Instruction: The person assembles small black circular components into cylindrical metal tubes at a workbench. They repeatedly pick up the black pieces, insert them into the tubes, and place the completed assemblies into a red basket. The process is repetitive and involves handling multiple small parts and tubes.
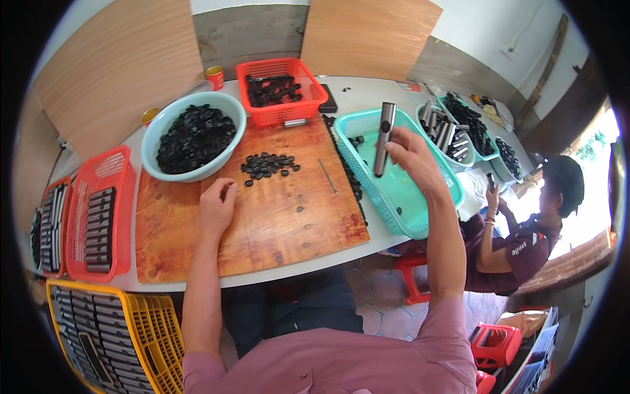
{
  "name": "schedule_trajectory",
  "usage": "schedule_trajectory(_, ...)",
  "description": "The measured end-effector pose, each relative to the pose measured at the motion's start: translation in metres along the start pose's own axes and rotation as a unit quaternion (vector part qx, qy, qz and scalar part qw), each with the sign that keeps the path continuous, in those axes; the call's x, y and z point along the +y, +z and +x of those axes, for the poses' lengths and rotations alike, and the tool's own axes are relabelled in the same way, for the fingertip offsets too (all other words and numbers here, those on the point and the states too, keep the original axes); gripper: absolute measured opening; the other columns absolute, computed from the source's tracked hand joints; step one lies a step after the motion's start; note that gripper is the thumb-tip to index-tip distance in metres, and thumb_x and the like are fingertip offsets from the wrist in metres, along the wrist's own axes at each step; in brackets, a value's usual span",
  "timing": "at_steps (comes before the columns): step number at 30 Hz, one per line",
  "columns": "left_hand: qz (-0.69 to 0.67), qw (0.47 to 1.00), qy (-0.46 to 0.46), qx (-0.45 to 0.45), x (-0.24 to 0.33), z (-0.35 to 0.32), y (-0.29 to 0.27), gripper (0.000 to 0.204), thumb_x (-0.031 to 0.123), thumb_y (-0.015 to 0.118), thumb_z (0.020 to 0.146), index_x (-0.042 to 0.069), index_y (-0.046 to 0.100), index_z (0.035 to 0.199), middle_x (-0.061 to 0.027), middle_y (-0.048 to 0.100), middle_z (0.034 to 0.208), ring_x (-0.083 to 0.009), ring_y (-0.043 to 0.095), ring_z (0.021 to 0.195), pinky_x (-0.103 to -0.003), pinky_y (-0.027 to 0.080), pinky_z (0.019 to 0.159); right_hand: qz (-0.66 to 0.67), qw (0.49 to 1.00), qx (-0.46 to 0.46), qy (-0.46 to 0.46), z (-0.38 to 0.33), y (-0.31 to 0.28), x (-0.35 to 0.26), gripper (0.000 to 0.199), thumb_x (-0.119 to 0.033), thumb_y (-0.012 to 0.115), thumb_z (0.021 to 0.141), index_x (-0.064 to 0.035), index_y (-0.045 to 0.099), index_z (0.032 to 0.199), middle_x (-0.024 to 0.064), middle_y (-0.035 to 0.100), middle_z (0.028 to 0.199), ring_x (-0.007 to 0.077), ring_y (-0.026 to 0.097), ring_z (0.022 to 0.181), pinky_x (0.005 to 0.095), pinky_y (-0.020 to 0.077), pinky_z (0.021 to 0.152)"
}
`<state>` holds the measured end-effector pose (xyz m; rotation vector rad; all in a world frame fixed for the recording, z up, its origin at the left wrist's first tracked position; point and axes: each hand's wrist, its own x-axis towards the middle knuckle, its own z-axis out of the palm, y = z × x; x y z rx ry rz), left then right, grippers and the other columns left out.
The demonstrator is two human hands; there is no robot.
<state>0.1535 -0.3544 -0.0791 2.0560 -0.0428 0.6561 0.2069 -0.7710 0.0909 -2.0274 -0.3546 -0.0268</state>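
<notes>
My right hand (413, 154) grips a shiny metal tube (384, 138), held nearly upright over the turquoise basket (449, 180). A dark oval shows on the tube's side, and its lower end is dark. My left hand (218, 203) rests on the wooden board (262, 230) with its fingers curled together; whatever they may hold is hidden. Beside it lies a loose heap of small black oval parts (268, 165). A thin metal rod (328, 176) lies on the board to the right of the heap.
A light-blue basin (149, 146) full of black parts and a red basket (315, 100) stand behind the board. Red baskets (125, 197) and a yellow crate (154, 322) at left hold tubes. At right, a co-worker (518, 249) sits near more filled containers.
</notes>
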Motion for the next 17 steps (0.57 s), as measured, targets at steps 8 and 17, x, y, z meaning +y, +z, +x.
schedule_trajectory(8,-0.262,0.942,-0.18,-0.102,0.055,-0.018,0.02,0.027,0.019,0.062,0.105,0.002,0.066,0.126,-0.0035,0.071,0.103,-0.0097,0.065,0.09,-0.025,0.052,0.077,0.306,0.931,-0.194,0.049,0.0,0.151,0.009,0.028,-0.01,0.057,0.102,-0.0014,0.06,0.129,0.0013,0.07,0.103,0.0048,0.052,0.069,0.0202,0.0397,0.059)
schedule_trajectory(17,-0.404,0.873,-0.227,-0.154,0.083,-0.031,0.02,0.055,0.019,0.061,0.105,0.0,0.044,0.154,-0.011,0.061,0.138,-0.0172,0.058,0.126,-0.033,0.047,0.108,0.292,0.916,-0.257,0.091,-0.012,0.207,0.017,0.044,-0.012,0.059,0.103,-0.0077,0.046,0.145,0.0042,0.067,0.118,0.0085,0.053,0.077,0.0242,0.0446,0.068)
